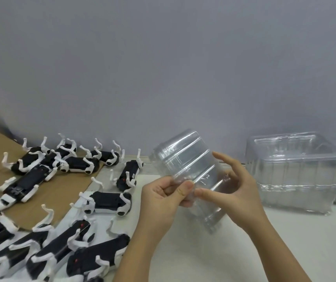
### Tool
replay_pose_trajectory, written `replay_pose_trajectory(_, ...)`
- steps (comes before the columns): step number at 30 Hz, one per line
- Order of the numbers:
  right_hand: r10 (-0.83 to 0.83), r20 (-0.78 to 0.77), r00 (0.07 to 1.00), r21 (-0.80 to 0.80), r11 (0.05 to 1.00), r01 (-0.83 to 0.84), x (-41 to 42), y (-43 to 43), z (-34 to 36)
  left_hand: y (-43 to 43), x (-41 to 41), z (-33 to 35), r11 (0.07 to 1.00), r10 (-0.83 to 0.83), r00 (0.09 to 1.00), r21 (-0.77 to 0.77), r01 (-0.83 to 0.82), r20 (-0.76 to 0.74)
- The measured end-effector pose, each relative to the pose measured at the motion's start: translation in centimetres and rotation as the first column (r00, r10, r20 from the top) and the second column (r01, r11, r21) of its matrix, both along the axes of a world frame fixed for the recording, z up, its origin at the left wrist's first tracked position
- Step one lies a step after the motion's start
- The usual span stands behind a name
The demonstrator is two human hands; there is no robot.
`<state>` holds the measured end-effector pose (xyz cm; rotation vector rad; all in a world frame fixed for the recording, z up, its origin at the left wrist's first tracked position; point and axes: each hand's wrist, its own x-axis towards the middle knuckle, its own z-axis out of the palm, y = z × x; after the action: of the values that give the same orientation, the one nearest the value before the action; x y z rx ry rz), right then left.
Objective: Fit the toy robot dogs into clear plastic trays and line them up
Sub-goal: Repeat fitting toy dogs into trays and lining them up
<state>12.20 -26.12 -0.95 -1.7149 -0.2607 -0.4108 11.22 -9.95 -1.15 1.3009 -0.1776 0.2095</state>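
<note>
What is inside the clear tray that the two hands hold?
The clear tray looks empty: only ribbed plastic and glare show. The left hand and right hand grip and cover its near edge, so that part is unseen.

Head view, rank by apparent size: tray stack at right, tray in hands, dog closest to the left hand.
1. tray stack
2. held tray
3. toy dog
The held tray is nearer the camera, so first and second are unsure.
</note>
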Motion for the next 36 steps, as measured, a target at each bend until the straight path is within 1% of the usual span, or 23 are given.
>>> replay_pose_trajectory(4,0.004,0.034,0.999,0.044,0.999,-0.006,-0.3,-0.1,1.0,0.5,-1.0,1.8,0.999,0.021,0.997,0.043,-0.024,0.07)
replay_pose_trajectory(6,-0.003,0.076,0.997,0.051,0.999,-0.001,-0.6,-0.1,2.0,0.9,-1.6,2.9,0.996,0.036,0.989,0.074,-0.047,0.147)
replay_pose_trajectory(8,-0.006,0.11,0.994,0.092,0.996,-0.004,-1.0,-0.1,2.9,1.1,-2.2,3.7,0.992,0.048,0.975,0.103,-0.071,0.217)
replay_pose_trajectory(10,-0.023,0.144,0.989,0.12,0.993,0.006,-1.3,-0.4,3.6,1.1,-2.5,4.2,0.992,0.059,0.965,0.093,-0.085,0.257)
replay_pose_trajectory(12,-0.077,0.172,0.982,0.154,0.987,0.05,-1.4,-1.0,4.0,1.0,-2.6,4.1,0.993,0.063,0.964,0.076,-0.086,0.258)
replay_pose_trajectory(15,-0.219,0.195,0.956,0.279,0.947,0.161,-1.3,-3.0,4.7,1.5,-2.1,3.6,0.997,0.049,0.969,0.051,-0.063,0.242)
replay_pose_trajectory(17,-0.315,0.221,0.923,0.34,0.912,0.23,-1.5,-4.7,5.2,1.9,-1.5,3.1,1.0,0.004,0.983,-0.025,0.001,0.182)
replay_pose_trajectory(19,-0.381,0.266,0.885,0.348,0.895,0.28,-2.1,-5.8,5.9,1.7,-0.7,1.6,0.975,-0.033,0.997,-0.218,0.048,0.071)
replay_pose_trajectory(20,-0.407,0.29,0.866,0.338,0.89,0.305,-2.3,-6.0,6.1,1.2,-0.4,0.9,0.938,-0.062,0.998,-0.341,0.063,0.014)
replay_pose_trajectory(22,-0.452,0.326,0.83,0.31,0.881,0.358,-2.6,-5.9,6.4,-0.6,0.2,-0.7,0.855,-0.09,0.991,-0.517,0.025,-0.099)
replay_pose_trajectory(24,-0.474,0.345,0.81,0.288,0.875,0.39,-2.8,-5.4,6.4,-2.4,0.8,-2.6,0.815,-0.094,0.968,-0.576,-0.059,-0.233)
replay_pose_trajectory(26,-0.479,0.356,0.803,0.29,0.873,0.392,-2.8,-4.9,6.3,-3.5,1.5,-4.1,0.816,-0.062,0.936,-0.558,-0.152,-0.346)
replay_pose_trajectory(28,-0.471,0.352,0.809,0.292,0.876,0.384,-2.9,-4.4,6.2,-3.6,2.0,-5.5,0.864,-0.044,0.893,-0.465,-0.192,-0.449)
replay_pose_trajectory(29,-0.46,0.347,0.817,0.282,0.882,0.377,-3.0,-4.3,6.2,-3.2,2.2,-6.2,0.901,-0.016,0.865,-0.382,-0.204,-0.501)
replay_pose_trajectory(31,-0.431,0.337,0.837,0.252,0.898,0.36,-3.1,-4.0,6.1,-2.3,2.7,-7.0,0.971,0.056,0.829,-0.162,-0.174,-0.557)
replay_pose_trajectory(33,-0.408,0.336,0.849,0.209,0.911,0.355,-3.1,-3.8,5.8,-1.7,2.9,-7.1,0.989,0.14,0.816,0.109,-0.095,-0.561)
replay_pose_trajectory(34,-0.403,0.342,0.849,0.183,0.914,0.361,-3.1,-3.7,5.6,-1.7,2.8,-6.9,0.953,0.205,0.814,0.299,-0.04,-0.543)
replay_pose_trajectory(35,-0.402,0.355,0.844,0.158,0.916,0.37,-3.1,-3.6,5.5,-1.8,2.7,-6.5,0.855,0.293,0.82,0.519,0.006,-0.492)
replay_pose_trajectory(36,-0.402,0.365,0.84,0.138,0.915,0.379,-3.2,-3.4,5.4,-1.9,2.6,-6.2,0.701,0.378,0.839,0.713,0.016,-0.39)
